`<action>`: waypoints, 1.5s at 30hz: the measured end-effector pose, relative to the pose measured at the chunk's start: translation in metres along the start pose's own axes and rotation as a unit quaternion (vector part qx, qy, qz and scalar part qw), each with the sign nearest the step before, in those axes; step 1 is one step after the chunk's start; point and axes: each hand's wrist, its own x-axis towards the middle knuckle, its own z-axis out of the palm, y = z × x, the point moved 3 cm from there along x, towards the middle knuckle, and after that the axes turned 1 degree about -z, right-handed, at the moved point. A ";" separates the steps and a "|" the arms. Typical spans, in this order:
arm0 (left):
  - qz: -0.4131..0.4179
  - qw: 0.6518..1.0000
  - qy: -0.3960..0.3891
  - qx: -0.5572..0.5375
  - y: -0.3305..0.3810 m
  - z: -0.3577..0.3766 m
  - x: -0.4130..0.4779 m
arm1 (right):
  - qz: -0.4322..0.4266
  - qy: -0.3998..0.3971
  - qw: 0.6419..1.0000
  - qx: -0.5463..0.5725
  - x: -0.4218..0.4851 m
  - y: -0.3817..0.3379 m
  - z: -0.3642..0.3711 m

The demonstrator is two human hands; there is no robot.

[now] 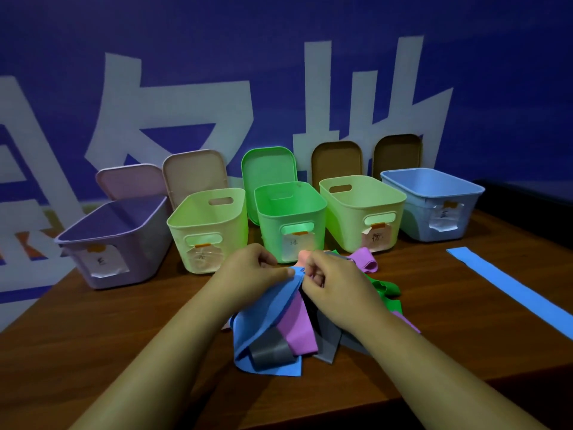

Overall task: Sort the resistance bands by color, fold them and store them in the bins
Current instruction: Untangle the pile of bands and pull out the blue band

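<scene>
Sorting step in hand. Left hand (248, 268) and right hand (335, 282) both pinch 1 blue band (263, 308) at its top edge, above the pile (297, 332) on the counter (124, 321). Next, judged: draw it free, fold, store in blue bin (412, 218).

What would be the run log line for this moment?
step: sorting | left hand: pinches blue band | right hand: pinches blue band | pile: on table, unsorted

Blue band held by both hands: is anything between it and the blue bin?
Yes, on the band itself. A grey band lies across the lower end of the blue band, and a purple band overlaps its right side. The blue bin at far right stands open; nothing visible blocks its mouth.
</scene>
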 end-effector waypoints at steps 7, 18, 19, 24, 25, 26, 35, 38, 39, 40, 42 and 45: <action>0.050 0.996 -0.007 -0.072 0.042 -0.044 0.013 | 0.029 0.021 0.995 0.092 -0.001 -0.011 -0.019; 0.124 0.954 0.060 -0.265 0.109 -0.083 0.023 | 0.065 0.008 0.956 0.286 -0.003 -0.046 -0.050; 0.130 0.951 0.066 -0.273 0.115 -0.086 0.024 | 0.061 0.016 0.948 0.313 -0.003 -0.049 -0.054; 0.157 0.935 0.050 -0.315 0.146 -0.096 0.028 | 0.043 0.075 0.917 0.389 0.011 -0.057 -0.082; 0.162 0.934 0.044 -0.316 0.150 -0.095 0.028 | 0.036 0.096 0.919 0.380 0.017 -0.058 -0.090; 0.166 0.934 0.040 -0.314 0.154 -0.094 0.030 | 0.030 0.116 0.919 0.376 0.024 -0.058 -0.097; 0.184 0.951 0.021 -0.247 0.169 -0.073 0.034 | 0.056 0.123 0.915 0.380 0.047 -0.044 -0.136; 0.199 0.952 0.024 -0.232 0.176 -0.067 0.034 | 0.071 0.128 0.913 0.381 0.041 -0.035 -0.143; 0.204 0.952 0.031 -0.227 0.180 -0.065 0.034 | 0.080 0.132 0.910 0.385 0.038 -0.033 -0.144; 0.210 0.951 0.038 -0.224 0.184 -0.064 0.034 | 0.085 0.134 0.908 0.388 0.035 -0.030 -0.145; 0.226 0.949 0.055 -0.212 0.195 -0.063 0.035 | 0.090 0.150 0.901 0.397 0.030 -0.022 -0.147; 0.251 0.944 0.083 -0.198 0.214 -0.064 0.038 | 0.097 0.203 0.893 0.389 0.024 -0.009 -0.156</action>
